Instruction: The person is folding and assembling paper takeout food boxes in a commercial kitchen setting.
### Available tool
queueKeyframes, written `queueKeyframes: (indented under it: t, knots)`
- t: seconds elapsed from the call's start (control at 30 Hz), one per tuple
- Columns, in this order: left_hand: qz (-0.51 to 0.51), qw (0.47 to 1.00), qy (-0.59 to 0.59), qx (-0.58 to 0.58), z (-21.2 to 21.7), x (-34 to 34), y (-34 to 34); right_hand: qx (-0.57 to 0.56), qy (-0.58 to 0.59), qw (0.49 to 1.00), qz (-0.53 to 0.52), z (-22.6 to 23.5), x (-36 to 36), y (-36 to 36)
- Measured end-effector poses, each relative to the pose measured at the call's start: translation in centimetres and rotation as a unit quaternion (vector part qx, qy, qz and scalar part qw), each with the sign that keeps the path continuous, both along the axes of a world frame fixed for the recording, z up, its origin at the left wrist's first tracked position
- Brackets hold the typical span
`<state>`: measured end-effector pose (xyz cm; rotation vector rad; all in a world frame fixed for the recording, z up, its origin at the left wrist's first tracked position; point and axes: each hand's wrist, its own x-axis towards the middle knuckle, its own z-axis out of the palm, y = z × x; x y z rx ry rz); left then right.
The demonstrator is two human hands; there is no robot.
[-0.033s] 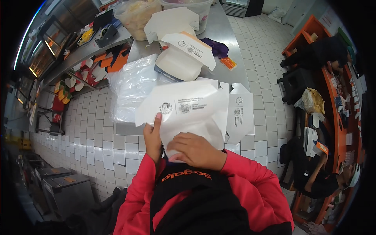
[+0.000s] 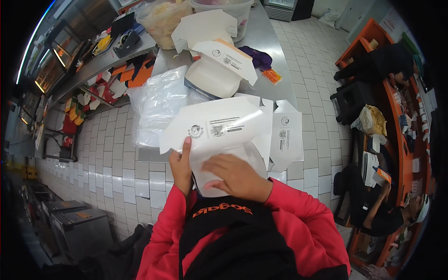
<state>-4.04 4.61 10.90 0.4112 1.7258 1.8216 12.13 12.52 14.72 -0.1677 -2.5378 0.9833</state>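
Note:
A white cardboard food box is held near my body at the table's front edge, its printed flap raised and tilted away from me. My left hand grips the box's left side, thumb on the inner face. Inside the box, my right hand lies over the white base, fingers stretched and thumb apart, slightly blurred. Flat unfolded box blanks lie just to the right, partly under the held box. Farther back stands a folded open box with a dark outer side.
Plastic-wrapped white stacks lie left on the steel table. Clear tubs, a purple cloth and an orange packet are farther back. A co-worker is at the orange shelving on the right.
My right hand has moved slightly away from my body inside the box, its fingers straightening. The raised flap has shifted a little; my left hand keeps its grip.

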Motion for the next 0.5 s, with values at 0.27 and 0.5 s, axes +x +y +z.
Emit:
queueKeyframes:
  t: [0.27, 0.5]
  knots:
    - [-0.084, 0.996, -0.021, -0.033, 1.3, -1.1, 0.4, 0.243, 0.018, 0.963, -0.115, -1.1, 0.9, 4.6]
    - [-0.156, 0.978, 0.137, -0.028, 4.2, -2.0, 3.1, 0.172, -0.028, 0.977, -0.127, 2.5, -0.4, 8.7]
